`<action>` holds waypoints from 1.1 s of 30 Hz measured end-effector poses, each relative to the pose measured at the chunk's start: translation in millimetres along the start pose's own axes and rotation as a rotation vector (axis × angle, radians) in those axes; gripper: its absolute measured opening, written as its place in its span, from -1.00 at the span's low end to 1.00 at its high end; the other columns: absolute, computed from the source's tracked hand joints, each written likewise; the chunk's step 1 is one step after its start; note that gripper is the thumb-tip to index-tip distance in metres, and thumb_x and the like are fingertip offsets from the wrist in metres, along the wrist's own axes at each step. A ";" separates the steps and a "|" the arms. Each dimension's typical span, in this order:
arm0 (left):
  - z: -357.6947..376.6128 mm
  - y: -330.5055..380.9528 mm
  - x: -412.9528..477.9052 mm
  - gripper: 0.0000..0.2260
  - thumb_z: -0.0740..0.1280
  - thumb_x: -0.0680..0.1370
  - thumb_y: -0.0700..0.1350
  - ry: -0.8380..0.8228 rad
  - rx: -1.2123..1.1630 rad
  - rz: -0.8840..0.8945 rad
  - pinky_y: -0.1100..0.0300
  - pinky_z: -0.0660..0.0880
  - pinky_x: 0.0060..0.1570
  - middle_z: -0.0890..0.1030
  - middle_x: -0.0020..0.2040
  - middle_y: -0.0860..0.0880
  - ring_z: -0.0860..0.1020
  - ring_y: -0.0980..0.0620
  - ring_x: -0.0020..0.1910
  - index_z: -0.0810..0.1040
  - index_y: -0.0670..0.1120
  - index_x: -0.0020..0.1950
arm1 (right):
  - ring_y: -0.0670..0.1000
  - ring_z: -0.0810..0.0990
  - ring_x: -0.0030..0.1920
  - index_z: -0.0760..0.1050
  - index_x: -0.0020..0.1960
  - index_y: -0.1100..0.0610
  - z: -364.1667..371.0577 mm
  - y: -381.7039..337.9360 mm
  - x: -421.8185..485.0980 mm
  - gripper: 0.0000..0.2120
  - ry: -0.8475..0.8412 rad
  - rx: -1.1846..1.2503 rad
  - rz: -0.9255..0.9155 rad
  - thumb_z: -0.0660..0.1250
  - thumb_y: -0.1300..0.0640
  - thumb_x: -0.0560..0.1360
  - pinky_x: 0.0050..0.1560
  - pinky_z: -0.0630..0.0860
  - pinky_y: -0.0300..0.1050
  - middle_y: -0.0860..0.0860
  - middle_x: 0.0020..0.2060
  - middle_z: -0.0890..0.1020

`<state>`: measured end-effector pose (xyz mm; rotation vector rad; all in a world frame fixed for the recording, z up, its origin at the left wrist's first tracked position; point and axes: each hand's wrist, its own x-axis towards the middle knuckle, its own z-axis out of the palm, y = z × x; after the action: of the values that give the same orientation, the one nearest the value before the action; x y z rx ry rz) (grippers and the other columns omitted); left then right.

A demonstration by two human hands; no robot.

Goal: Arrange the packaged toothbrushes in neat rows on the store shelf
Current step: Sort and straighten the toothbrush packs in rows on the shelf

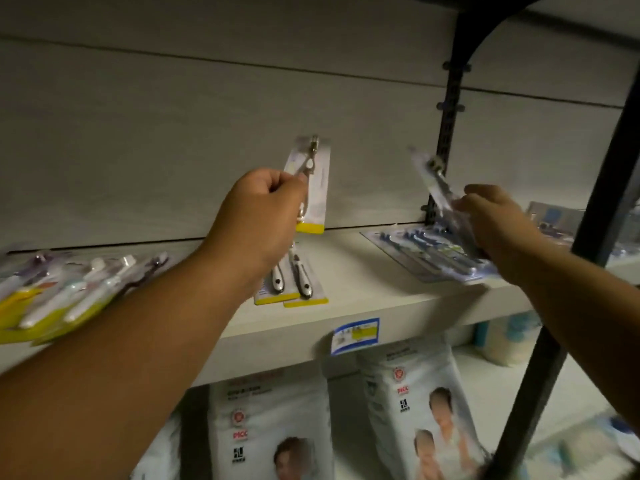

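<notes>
Two bare arms reach up to the pale wooden shelf (pixel 363 306). Left hand (pixel 263 216) pinches a white card pack with a yellow bottom edge (pixel 317 188), held upright against the back wall. Right hand (pixel 498 220) grips a clear, blurry toothbrush pack (pixel 438 188), tilted above the flat blue toothbrush packs (pixel 426 251). More yellow toothbrush packs (pixel 65 292) lie on the shelf, far left

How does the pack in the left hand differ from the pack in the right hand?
The left hand holds a yellow-edged pack nearly upright against the back panel; the right hand holds a clear, bluish pack tilted to the left. The yellow-edged pack shows a metal tool; the bluish pack is too blurred to read. Both are held above the shelf.
</notes>
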<state>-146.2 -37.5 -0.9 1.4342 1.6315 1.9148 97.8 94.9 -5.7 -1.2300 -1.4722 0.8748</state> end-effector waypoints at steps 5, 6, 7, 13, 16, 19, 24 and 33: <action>83.0 -1.7 16.8 -0.82 0.23 0.58 -0.08 0.098 0.096 0.011 0.22 0.32 -0.40 0.53 -0.35 0.09 0.41 0.09 -0.40 0.53 -0.02 -0.20 | -0.02 0.59 -0.22 0.34 0.39 -0.07 12.7 6.6 12.3 -0.66 -0.339 -0.169 -0.106 0.27 0.13 0.65 -0.32 0.60 -0.20 0.16 0.04 0.60; 96.2 -9.2 14.4 -0.84 0.24 0.60 -0.09 0.102 0.111 -0.005 0.21 0.34 -0.37 0.56 -0.30 0.08 0.44 0.09 -0.37 0.54 0.00 -0.16 | 0.00 0.62 -0.22 0.39 0.34 -0.07 18.7 7.8 16.3 -0.73 -0.401 -0.262 -0.128 0.26 0.09 0.66 -0.33 0.63 -0.19 0.12 -0.02 0.61; 106.2 -15.6 11.0 -0.86 0.24 0.61 -0.08 0.100 0.133 -0.025 0.21 0.35 -0.34 0.58 -0.24 0.08 0.47 0.09 -0.33 0.54 0.03 -0.11 | 0.05 0.66 -0.19 0.45 0.29 -0.05 25.6 9.1 20.4 -0.79 -0.451 -0.370 -0.172 0.24 0.06 0.66 -0.25 0.68 -0.12 0.10 -0.04 0.63; 114.5 -32.0 3.7 -0.92 0.25 0.56 -0.07 0.018 0.499 0.067 0.30 0.26 -0.49 0.51 -0.36 0.08 0.45 0.16 -0.45 0.51 0.12 -0.06 | 0.06 0.53 -0.07 0.54 0.10 -0.01 43.1 30.9 36.7 -0.79 -0.555 -0.728 -0.562 0.21 -0.06 0.58 -0.07 0.50 -0.03 0.06 -0.02 0.55; 111.0 -36.5 2.7 -0.92 0.23 0.56 -0.02 -0.002 0.616 0.023 0.23 0.30 -0.42 0.58 -0.26 0.11 0.48 0.16 -0.43 0.49 0.16 -0.05 | 0.05 0.54 -0.01 0.45 0.36 -0.15 39.3 34.2 30.5 -0.62 -0.601 -0.778 -0.636 0.17 -0.12 0.56 -0.01 0.48 -0.03 0.05 0.12 0.52; 109.1 -38.2 1.7 -0.92 0.23 0.55 -0.01 0.028 0.634 0.032 0.21 0.30 -0.39 0.59 -0.23 0.11 0.49 0.15 -0.37 0.50 0.14 -0.06 | 0.15 0.48 0.18 0.48 0.38 -0.07 38.0 34.9 33.3 -0.50 -0.521 -0.979 -0.690 0.08 -0.19 0.54 0.22 0.40 0.01 0.13 0.24 0.55; 106.7 -39.3 -0.8 -0.92 0.23 0.56 0.01 0.102 0.631 0.034 0.20 0.26 -0.39 0.50 -0.29 0.10 0.47 0.12 -0.35 0.52 0.12 -0.03 | 0.21 0.27 0.41 0.18 0.60 -0.13 30.8 34.9 37.5 -0.33 -0.518 -1.081 -0.573 -0.02 -0.33 0.53 0.38 0.25 0.17 0.13 0.45 0.38; 109.4 -30.1 -10.3 -0.82 0.20 0.60 0.08 -0.082 0.724 -0.054 0.16 0.42 -0.32 0.60 -0.21 0.07 0.54 0.08 -0.25 0.55 0.07 -0.05 | 0.27 0.18 0.48 0.09 0.62 -0.09 39.5 34.5 45.1 -0.32 -0.586 -1.031 -0.391 0.06 -0.27 0.55 0.42 0.16 0.30 0.19 0.51 0.26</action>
<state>-67.3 32.7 -43.8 1.6356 2.4264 1.2480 68.7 149.1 -37.5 -1.3355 -2.7168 0.1463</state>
